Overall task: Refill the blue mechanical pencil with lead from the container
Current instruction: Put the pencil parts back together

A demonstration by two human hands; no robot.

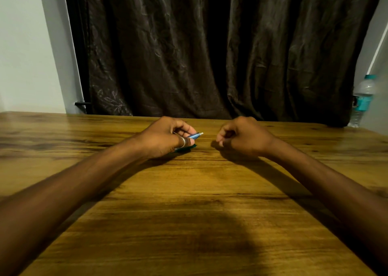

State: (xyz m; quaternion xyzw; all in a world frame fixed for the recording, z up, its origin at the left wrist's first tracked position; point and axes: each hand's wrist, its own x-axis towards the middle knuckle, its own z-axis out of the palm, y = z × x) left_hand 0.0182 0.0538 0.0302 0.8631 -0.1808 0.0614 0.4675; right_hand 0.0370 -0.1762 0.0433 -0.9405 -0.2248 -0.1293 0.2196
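Both forearms reach forward over the table [189, 191], hands near the far edge, well apart from each other.

Left hand [165, 138]: curled, thumb and fingers closed around the pencil [194, 136]. Blue barrel sticks out toward the right, pale tip end pointing at the right hand. Ring [183, 141] on the thumb. Rest of the pencil hidden inside the grip.

Under the left hand, touching the table, a teal thing [186, 148] pokes out just below the thumb. Likely the lead container, but mostly covered, so shape cannot be told. Whether the hand presses on it or only hovers over it is unclear.

Right hand [241, 138]: loose fist, fingers curled in, thumb against the index finger as in a pinch. Whether anything sits between the fingertips cannot be told; too small and dark. Hand rests low at the table, shadow right under it.

A gap of bare wood lies between pencil tip and right knuckles; not touching.

Background: dark curtain [210, 49] behind the table, pale wall [25, 44] on the left, water bottle [363, 99] with teal label and cap at far right, upright.
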